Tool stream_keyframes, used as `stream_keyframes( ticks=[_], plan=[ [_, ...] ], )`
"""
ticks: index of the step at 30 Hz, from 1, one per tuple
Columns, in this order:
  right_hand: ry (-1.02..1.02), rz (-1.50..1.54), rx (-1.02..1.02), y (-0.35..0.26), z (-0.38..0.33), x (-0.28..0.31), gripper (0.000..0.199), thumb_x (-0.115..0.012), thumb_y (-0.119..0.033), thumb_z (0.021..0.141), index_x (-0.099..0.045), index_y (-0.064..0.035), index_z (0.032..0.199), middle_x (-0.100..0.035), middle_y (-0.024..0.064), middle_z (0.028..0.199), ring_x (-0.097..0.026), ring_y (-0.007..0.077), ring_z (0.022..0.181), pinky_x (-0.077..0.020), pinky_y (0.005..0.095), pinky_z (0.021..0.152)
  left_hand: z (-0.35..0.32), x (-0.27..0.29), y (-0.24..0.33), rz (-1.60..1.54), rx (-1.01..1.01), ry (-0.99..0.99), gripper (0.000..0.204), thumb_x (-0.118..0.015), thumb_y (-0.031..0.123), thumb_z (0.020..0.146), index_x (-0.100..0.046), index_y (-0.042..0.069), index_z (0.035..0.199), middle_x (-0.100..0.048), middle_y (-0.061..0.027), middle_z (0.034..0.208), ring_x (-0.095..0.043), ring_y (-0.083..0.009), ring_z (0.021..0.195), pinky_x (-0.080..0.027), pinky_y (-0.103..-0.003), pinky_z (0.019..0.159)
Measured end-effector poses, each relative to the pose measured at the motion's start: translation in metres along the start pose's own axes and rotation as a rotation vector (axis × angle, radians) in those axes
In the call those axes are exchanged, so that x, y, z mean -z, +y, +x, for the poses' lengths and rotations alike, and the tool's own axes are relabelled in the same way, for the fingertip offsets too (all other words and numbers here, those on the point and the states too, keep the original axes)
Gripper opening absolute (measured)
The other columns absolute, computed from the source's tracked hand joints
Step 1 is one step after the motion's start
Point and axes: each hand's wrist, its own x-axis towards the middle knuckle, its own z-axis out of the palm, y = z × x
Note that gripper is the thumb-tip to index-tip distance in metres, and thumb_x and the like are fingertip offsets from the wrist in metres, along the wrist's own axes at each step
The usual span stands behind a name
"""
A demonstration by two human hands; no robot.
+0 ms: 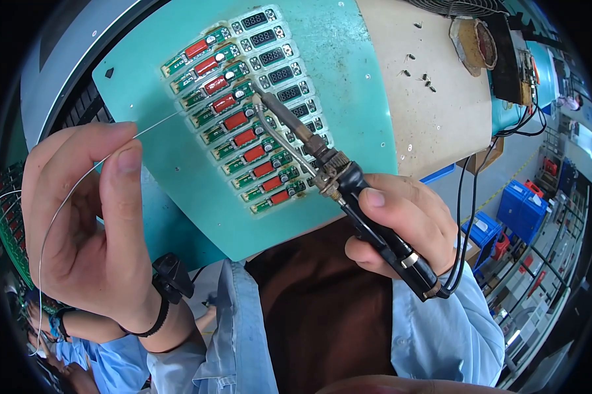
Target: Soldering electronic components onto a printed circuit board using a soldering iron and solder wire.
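One broad teal work surface: bore a slanting row of green circuit boards with red components. Right hand: gripped a black-handled, metal-tipped soldering iron, angled over the boards. Left hand: pinched a thin silvery wire, which pointed toward them.

An electronics workshop: circuit boards lie on the worktop, a soldering iron is above it, and blue crates and shelving stand to its right.

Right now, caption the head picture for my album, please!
Left hand holds thin wire; right hand points a soldering iron at circuit boards.
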Motion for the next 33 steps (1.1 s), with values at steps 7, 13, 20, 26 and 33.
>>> stream_keyframes(
  ticks=[7, 13, 20, 26, 33],
  plan=[
    [-0.023, -0.031, -0.016, -0.003, -0.008, -0.001, 0.044, -0.086, -0.02, 0.088, -0.069, -0.0014, 0.124, -0.074, 0.0152, 0.103, -0.075, 0.0273, 0.09, -0.0601, 0.0346, 0.073, -0.006, 0.0, 0.003, 0.024, 0.007, -0.045, 0.011, -0.066, -0.01, 0.096, -0.071, -0.008, 0.106, -0.068, -0.0119, 0.11, -0.065, -0.0108, 0.088, -0.051, -0.02, 0.072],
    [-0.09, -0.039, 0.006, 0.001, -0.013, -0.001, 0.048, -0.082, -0.031, 0.093, -0.064, 0.0003, 0.125, -0.074, 0.0219, 0.105, -0.075, 0.0325, 0.087, -0.0584, 0.0365, 0.074, -0.008, -0.001, 0.0, 0.046, -0.003, -0.072, 0.011, -0.067, -0.009, 0.097, -0.071, -0.007, 0.107, -0.068, -0.0116, 0.111, -0.065, -0.0104, 0.088, -0.051, -0.02, 0.071],
    [-0.078, -0.026, 0.012, 0.002, -0.013, -0.005, 0.047, -0.082, -0.03, 0.092, -0.065, 0.0009, 0.124, -0.074, 0.0215, 0.103, -0.075, 0.0323, 0.086, -0.0586, 0.0365, 0.074, -0.007, -0.003, 0.001, 0.046, -0.01, -0.089, 0.011, -0.068, -0.008, 0.097, -0.072, -0.007, 0.107, -0.068, -0.0115, 0.111, -0.066, -0.0098, 0.087, -0.051, -0.019, 0.07],
    [-0.017, 0.018, -0.022, -0.001, -0.009, -0.008, 0.039, -0.083, -0.017, 0.089, -0.071, -0.0004, 0.122, -0.074, 0.0149, 0.102, -0.074, 0.0265, 0.086, -0.0596, 0.0343, 0.07, -0.007, -0.002, 0.002, 0.056, 0.014, -0.108, 0.011, -0.068, -0.007, 0.096, -0.072, -0.006, 0.107, -0.068, -0.0115, 0.111, -0.066, -0.0089, 0.087, -0.05, -0.018, 0.069],
    [-0.039, 0.015, -0.014, 0.0, -0.009, -0.006, 0.041, -0.083, -0.021, 0.09, -0.07, 0.0003, 0.122, -0.074, 0.017, 0.102, -0.075, 0.0283, 0.087, -0.0594, 0.0348, 0.071, -0.006, -0.004, -0.001, 0.073, -0.016, -0.094, 0.011, -0.068, -0.007, 0.097, -0.072, -0.006, 0.107, -0.069, -0.0114, 0.11, -0.066, -0.009, 0.086, -0.05, -0.018, 0.069]
  ],
)
